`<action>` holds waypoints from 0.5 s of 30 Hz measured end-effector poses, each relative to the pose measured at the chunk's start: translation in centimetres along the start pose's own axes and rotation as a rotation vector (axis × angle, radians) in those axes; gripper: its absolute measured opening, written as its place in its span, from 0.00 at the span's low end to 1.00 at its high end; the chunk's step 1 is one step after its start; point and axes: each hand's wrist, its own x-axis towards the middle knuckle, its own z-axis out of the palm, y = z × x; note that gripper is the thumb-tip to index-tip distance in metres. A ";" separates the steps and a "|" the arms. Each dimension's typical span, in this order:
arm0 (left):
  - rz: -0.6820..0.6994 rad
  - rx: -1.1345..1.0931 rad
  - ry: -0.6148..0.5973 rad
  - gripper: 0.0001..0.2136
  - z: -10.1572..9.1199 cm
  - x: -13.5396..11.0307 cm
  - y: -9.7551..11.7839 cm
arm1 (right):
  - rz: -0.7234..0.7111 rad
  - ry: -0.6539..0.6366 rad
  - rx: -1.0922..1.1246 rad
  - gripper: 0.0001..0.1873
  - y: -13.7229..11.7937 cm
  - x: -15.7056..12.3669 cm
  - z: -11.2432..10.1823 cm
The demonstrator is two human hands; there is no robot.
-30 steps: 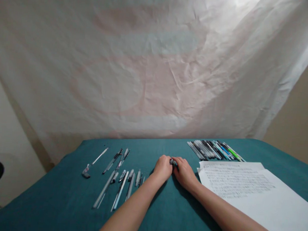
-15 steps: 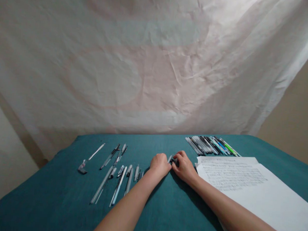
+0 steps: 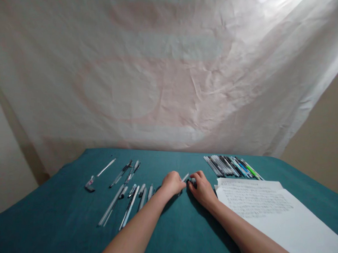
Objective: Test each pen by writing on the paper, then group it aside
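My left hand is closed around a clear pen, whose pale tip end sticks out beyond the thumb and forefinger toward the right. Just across from it, my right hand has its fingers curled over a small dark and clear piece, which looks like a pen cap. Much of that piece is hidden by the fingers. A narrow gap separates the two hands, both low over the green cloth.
Several pens and loose pen parts lie to the left. A white refill and an eraser-like grey piece are farther left. At back right is a row of pens. Written paper sheets lie front right.
My hands have drawn slightly apart, the left one moving left with the pen, so more of the pen shows. The view has tilted up a little.
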 end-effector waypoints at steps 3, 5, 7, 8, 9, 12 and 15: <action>-0.005 -0.173 -0.033 0.09 0.3 0.5 -0.2 | 0.023 0.018 0.030 0.10 -0.3 0.1 -0.4; 0.007 -0.322 -0.043 0.09 0.6 0.7 0.0 | 0.035 0.018 0.069 0.10 -0.5 0.1 -0.7; 0.031 -0.483 -0.033 0.10 0.7 0.7 0.4 | 0.047 -0.003 0.134 0.11 -0.8 0.1 -1.0; 0.043 -0.560 -0.022 0.11 0.8 0.7 0.6 | 0.052 -0.019 0.174 0.13 -0.9 0.1 -1.2; 0.054 -0.631 -0.011 0.11 0.8 0.7 0.7 | 0.056 -0.037 0.216 0.14 -1.1 0.0 -1.3; 0.075 -0.806 0.024 0.13 1.0 0.7 0.8 | 0.066 -0.066 0.343 0.18 -1.6 -0.1 -1.3; 0.088 -0.944 0.047 0.13 1.3 0.7 0.8 | 0.108 -0.092 0.457 0.18 -1.6 -0.1 -1.0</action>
